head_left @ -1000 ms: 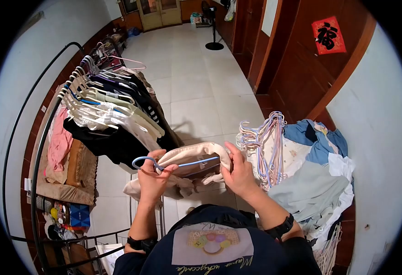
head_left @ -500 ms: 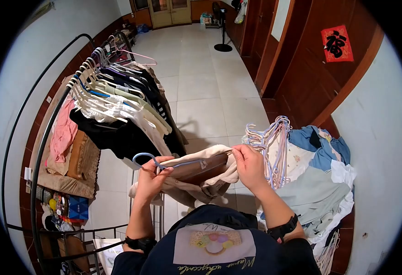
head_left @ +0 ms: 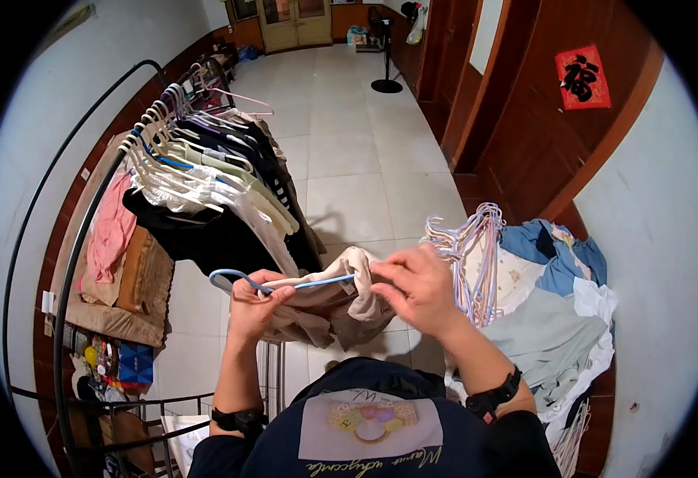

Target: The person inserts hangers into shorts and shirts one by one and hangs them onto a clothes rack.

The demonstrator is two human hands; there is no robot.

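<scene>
In front of my chest, my left hand (head_left: 255, 309) is closed around a blue clothes hanger (head_left: 326, 282), just below its hook, with cloth of a beige garment (head_left: 329, 317) against the fingers. The hanger's other arm runs inside the garment, its end covered by a bunched fold on the right. My right hand (head_left: 420, 288) is at that fold, thumb and fingers apart, the fingertips at the cloth's edge. The garment's lower part hangs down over the floor.
A clothes rack (head_left: 86, 231) with several hung garments (head_left: 229, 183) stands to the left. On the right, a bundle of hangers (head_left: 480, 259) lies beside heaped clothes (head_left: 540, 342). A standing fan (head_left: 387, 60) is farther back on the tiled floor (head_left: 349, 151).
My right hand has moved slightly left, and its fingers have spread from their pinch on the garment. The garment has bunched closer to the hanger. My left hand and the hook have shifted left.
</scene>
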